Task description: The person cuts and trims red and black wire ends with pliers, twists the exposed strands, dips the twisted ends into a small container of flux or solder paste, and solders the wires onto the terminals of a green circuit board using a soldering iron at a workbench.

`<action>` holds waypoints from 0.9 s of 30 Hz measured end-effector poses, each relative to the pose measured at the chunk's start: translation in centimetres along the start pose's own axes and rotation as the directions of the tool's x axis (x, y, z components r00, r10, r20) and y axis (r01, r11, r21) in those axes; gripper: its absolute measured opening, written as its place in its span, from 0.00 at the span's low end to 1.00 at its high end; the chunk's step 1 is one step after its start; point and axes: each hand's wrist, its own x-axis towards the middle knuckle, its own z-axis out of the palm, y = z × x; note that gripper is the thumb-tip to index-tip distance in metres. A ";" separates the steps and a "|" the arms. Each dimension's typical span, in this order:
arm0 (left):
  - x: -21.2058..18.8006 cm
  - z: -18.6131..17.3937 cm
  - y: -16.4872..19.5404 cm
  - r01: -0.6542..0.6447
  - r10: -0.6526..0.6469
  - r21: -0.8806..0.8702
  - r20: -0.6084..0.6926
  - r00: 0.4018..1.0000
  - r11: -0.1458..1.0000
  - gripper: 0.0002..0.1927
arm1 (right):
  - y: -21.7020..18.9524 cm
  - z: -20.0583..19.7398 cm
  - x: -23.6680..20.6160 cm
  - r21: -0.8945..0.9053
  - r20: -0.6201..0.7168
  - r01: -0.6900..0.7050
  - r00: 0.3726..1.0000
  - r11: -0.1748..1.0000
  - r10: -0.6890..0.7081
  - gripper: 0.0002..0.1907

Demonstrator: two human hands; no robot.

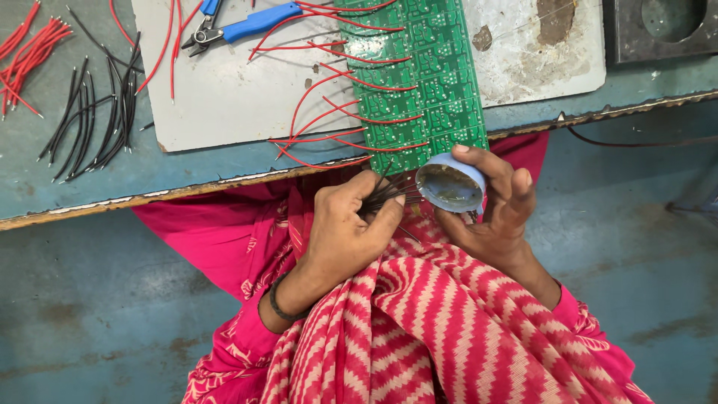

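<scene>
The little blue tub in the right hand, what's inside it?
The blue tub in the right hand holds a dull greenish-brown paste. The left hand points black wires at it; the tips are hidden by the rim.

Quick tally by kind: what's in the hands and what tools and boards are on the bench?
Bundle of black wires in left hand: 1
Small blue tub in right hand: 1
Green circuit board panel: 1
Blue-handled cutters: 1
Grey work mat: 1
Total: 5

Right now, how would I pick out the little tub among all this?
Find the green circuit board hanging over the bench edge. Just below its near end, the right hand holds the tub: small, round, pale blue, tilted toward the black wires in the left hand.
</scene>
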 end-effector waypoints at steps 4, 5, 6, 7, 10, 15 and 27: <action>0.1 -0.1 0.6 -0.007 0.006 0.035 0.015 1.000 0.999 0.10 | 0.2 -0.4 0.0 0.030 0.009 -0.018 1.000 0.999 0.018 0.68; 0.1 -0.1 0.7 -0.013 0.013 0.045 0.012 1.000 0.999 0.11 | 0.2 -0.5 0.0 0.031 0.010 -0.023 1.000 0.999 0.023 0.67; 0.1 0.0 0.8 -0.024 0.023 0.052 0.008 1.000 0.998 0.11 | 0.2 -0.6 0.0 0.026 0.008 -0.025 1.000 0.999 0.024 0.68; 0.1 0.0 0.8 -0.033 0.033 0.060 0.005 0.999 0.998 0.12 | 0.2 -0.6 0.0 0.022 0.006 -0.027 1.000 0.999 0.026 0.68; 0.1 0.2 0.6 -0.017 0.017 0.071 -0.002 1.000 0.997 0.12 | 0.1 -0.7 0.0 0.011 0.006 -0.027 1.000 1.000 0.026 0.68; 0.2 0.7 0.0 0.010 -0.008 0.068 -0.037 0.999 0.998 0.10 | -0.1 -0.6 0.2 -0.026 -0.006 0.003 1.000 1.000 -0.003 0.69; 0.2 1.2 -0.2 -0.028 0.028 0.064 0.009 1.000 0.998 0.09 | -0.4 0.7 -0.4 0.156 0.015 -0.102 0.995 0.983 0.101 0.70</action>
